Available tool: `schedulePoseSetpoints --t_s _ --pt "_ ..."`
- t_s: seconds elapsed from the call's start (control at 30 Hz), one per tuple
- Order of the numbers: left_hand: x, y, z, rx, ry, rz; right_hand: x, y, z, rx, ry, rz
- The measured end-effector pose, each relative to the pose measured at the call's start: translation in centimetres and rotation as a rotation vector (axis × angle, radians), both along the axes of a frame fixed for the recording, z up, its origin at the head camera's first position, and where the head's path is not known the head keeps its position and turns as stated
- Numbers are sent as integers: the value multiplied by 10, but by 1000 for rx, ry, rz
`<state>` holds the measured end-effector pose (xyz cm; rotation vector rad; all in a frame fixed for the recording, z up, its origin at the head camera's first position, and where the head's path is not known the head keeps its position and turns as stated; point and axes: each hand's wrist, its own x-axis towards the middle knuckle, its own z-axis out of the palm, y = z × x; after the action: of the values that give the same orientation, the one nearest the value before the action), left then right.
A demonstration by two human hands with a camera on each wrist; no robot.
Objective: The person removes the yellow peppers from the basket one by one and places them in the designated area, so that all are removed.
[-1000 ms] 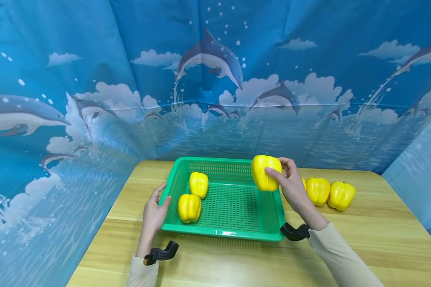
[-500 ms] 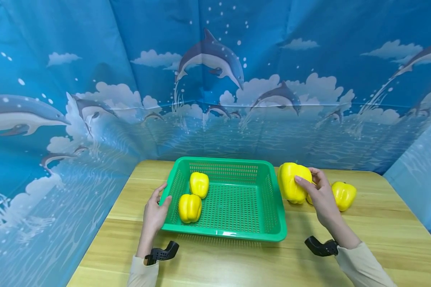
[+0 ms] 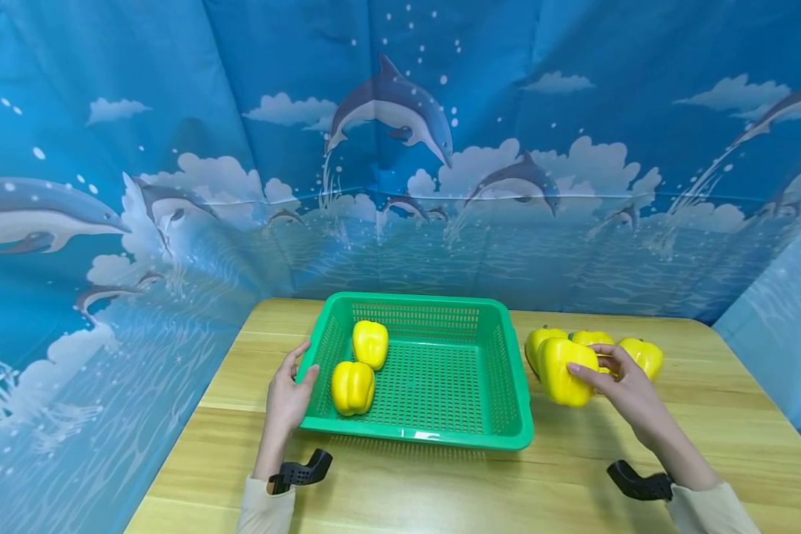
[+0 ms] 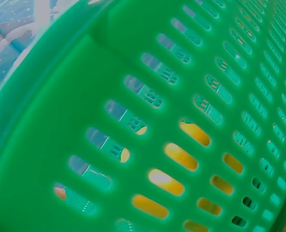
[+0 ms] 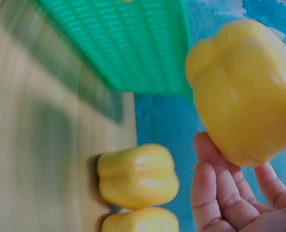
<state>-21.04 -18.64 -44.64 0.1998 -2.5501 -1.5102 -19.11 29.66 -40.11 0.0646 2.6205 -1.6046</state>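
In the head view a yellow bell pepper is held by my right hand, thumb on its near side, to the right of a green plastic basket. The right wrist view shows this pepper raised off the table, fingers beneath it. My left hand grips the basket's left rim, thumb over the top. Two yellow bell peppers, one farther back and one nearer, lie inside at the left. The left wrist view is filled by the basket's slotted wall, with yellow showing through.
Behind the held pepper, more yellow peppers stand in a row on the table: a left one, a partly hidden middle one and a right one. The wooden table backs onto a blue dolphin curtain.
My right hand has carried the pepper from above the basket's right side out to the right and toward me, in front of the row. The left hand and basket have barely moved.
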Motion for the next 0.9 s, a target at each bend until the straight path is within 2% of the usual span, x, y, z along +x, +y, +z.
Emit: schedulePoseSetpoints --t_s 0.33,0.53,0.73,0.9 --pt "-1 0 -1 4 -11 8 2 12 -23 65 -163 26" --pt "0 0 0 5 -12 3 4 17 -36 84 -201 39" --pt "0 1 0 2 -9 9 6 21 -44 131 -242 48" --pt "-1 0 0 2 -24 9 5 24 -50 132 -268 51"
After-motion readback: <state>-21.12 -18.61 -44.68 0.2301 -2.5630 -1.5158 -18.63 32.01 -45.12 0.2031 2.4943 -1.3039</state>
